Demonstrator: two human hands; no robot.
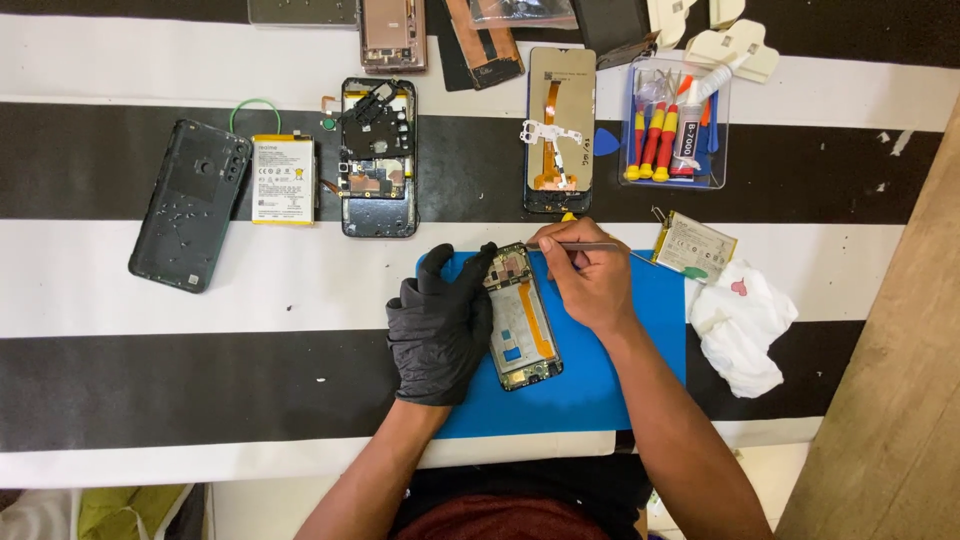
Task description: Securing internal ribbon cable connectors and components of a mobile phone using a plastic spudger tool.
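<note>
Blue rubber mat (600,380) lies at the near edge of the bench (100,280), which is covered in broad black and white stripes; it seems to give our work a soft, non-slip bed. On it rests an opened phone (522,318), back cover off, its insides facing up. Our left hand (440,325), in a black glove, presses flat against the phone's left side, apparently to keep it from sliding. Our bare right hand (590,275) has its grip pinched around thin metal tweezers (585,246), their tip at the phone's top end. Just right of the mat lie a flat battery (693,245) and a crumpled white cloth (742,325). Toward the far edge sit a clear tray (640,172) of red and yellow screwdrivers, a second stripped phone (378,160), a screen panel (560,130), another battery (283,180) and a dark back cover (190,205), spread out within reach.
</note>
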